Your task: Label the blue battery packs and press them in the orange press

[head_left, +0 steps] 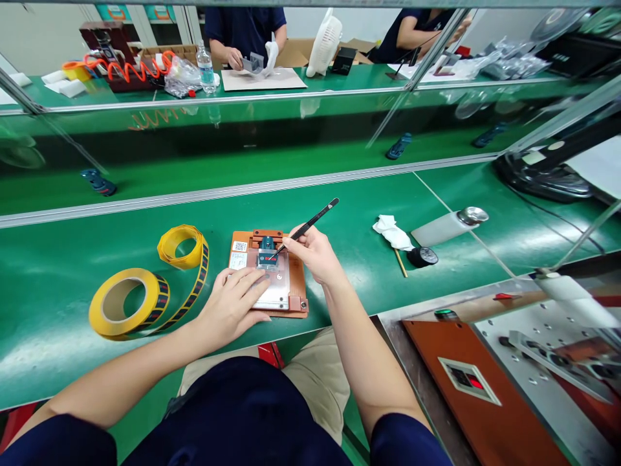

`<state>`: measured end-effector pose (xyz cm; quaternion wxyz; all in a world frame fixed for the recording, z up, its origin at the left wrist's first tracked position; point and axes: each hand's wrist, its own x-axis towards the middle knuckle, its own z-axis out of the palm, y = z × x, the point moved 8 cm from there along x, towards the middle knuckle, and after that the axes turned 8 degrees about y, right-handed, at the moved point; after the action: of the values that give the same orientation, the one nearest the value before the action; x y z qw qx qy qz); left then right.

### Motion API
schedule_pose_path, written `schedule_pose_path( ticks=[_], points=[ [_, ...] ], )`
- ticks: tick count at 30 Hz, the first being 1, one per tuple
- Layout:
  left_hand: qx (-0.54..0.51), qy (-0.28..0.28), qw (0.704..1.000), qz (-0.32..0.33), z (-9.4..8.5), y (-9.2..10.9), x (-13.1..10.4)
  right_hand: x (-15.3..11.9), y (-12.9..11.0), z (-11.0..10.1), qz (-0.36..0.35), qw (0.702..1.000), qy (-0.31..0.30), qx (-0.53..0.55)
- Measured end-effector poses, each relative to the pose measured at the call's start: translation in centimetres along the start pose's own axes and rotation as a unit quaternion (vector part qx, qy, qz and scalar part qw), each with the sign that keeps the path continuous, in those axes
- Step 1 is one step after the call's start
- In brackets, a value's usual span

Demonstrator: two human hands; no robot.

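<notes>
My right hand (315, 254) grips black tweezers (315, 219), whose tips point down onto a dark blue part with a red-lettered label (268, 257). That part sits in an orange-brown fixture (299, 285) with a clear plate over it. Across the plate's near left side lies my left hand (233, 299), fingers stretched out flat and holding nothing. To the left, a yellow roll of labels (104, 304) rests on the table, its strip running up to a looser yellow coil (177, 249). Whether the tweezer tips touch the label, I cannot tell.
On the right lie a white bottle with a metal cap (439, 228), a crumpled white cloth (392, 232) and a black round jar (422, 257). A metal machine (533, 362) stands at lower right. Beyond the green partition (272, 152), two people work at another bench.
</notes>
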<state>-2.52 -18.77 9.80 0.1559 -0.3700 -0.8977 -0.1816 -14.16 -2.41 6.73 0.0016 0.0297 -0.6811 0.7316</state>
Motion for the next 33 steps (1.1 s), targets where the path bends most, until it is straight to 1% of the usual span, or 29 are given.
schedule_pose_path(
  ticks=[6,11,15,17,18,20,21,22,23,25,26,27,28,29,30,31,32,33],
  points=[
    [0.007,-0.012,1.000,-0.005,0.1,-0.6,0.9,0.2,-0.3,0.3,0.001,1.000,-0.006,0.010],
    [0.010,-0.043,0.999,-0.019,0.8,-1.0,1.5,0.2,-0.3,0.2,-0.010,1.000,-0.012,-0.008],
    [-0.001,-0.054,0.998,-0.023,1.0,-1.1,2.1,0.3,-0.1,0.3,-0.021,0.999,-0.007,-0.040],
    [-0.007,-0.056,0.998,-0.023,0.9,-1.0,2.3,0.4,0.0,0.4,-0.011,0.999,-0.004,-0.032],
    [-0.014,-0.056,0.998,-0.025,0.8,-1.0,2.4,0.5,0.0,0.1,-0.002,1.000,0.012,-0.016],
    [-0.037,-0.050,0.997,-0.040,0.7,-1.3,2.6,0.6,0.0,-1.3,0.011,0.997,0.075,0.033],
    [-0.047,-0.038,0.996,-0.061,0.6,-1.8,2.7,0.5,0.1,-2.4,0.009,0.992,0.116,0.050],
    [-0.057,-0.023,0.994,-0.091,0.6,-2.5,2.9,0.2,0.1,-3.6,-0.001,0.986,0.156,0.050],
    [-0.069,-0.008,0.990,-0.125,0.6,-3.3,3.1,-0.2,0.1,-4.9,-0.016,0.982,0.188,0.023],
    [-0.103,0.013,0.977,-0.184,1.0,-4.7,3.3,-1.1,0.5,-7.1,-0.045,0.967,0.227,-0.106],
    [-0.121,0.024,0.972,-0.200,1.1,-5.1,3.3,-1.7,0.9,-7.9,-0.054,0.951,0.236,-0.194],
    [-0.132,0.038,0.970,-0.201,1.0,-5.1,3.1,-2.2,1.4,-8.6,-0.059,0.928,0.239,-0.280],
    [-0.131,0.062,0.971,-0.190,0.7,-4.9,2.8,-2.7,2.0,-9.1,-0.061,0.904,0.237,-0.351],
    [-0.118,0.102,0.974,-0.164,0.0,-4.3,2.2,-3.3,2.6,-9.6,-0.061,0.883,0.233,-0.402],
    [-0.102,0.148,0.976,-0.121,-0.9,-3.3,1.3,-3.9,3.2,-10.0,-0.062,0.869,0.229,-0.435],
    [-0.090,0.189,0.976,-0.062,-1.7,-1.9,0.2,-4.4,3.7,-10.4,-0.063,0.860,0.227,-0.453],
    [-0.086,0.217,0.972,0.004,-2.2,-0.3,-1.1,-5.0,4.0,-10.9,-0.066,0.853,0.226,-0.466],
    [-0.091,0.229,0.966,0.074,-2.3,1.3,-2.5,-5.5,4.2,-11.3,-0.071,0.844,0.228,-0.481]
  ],
)
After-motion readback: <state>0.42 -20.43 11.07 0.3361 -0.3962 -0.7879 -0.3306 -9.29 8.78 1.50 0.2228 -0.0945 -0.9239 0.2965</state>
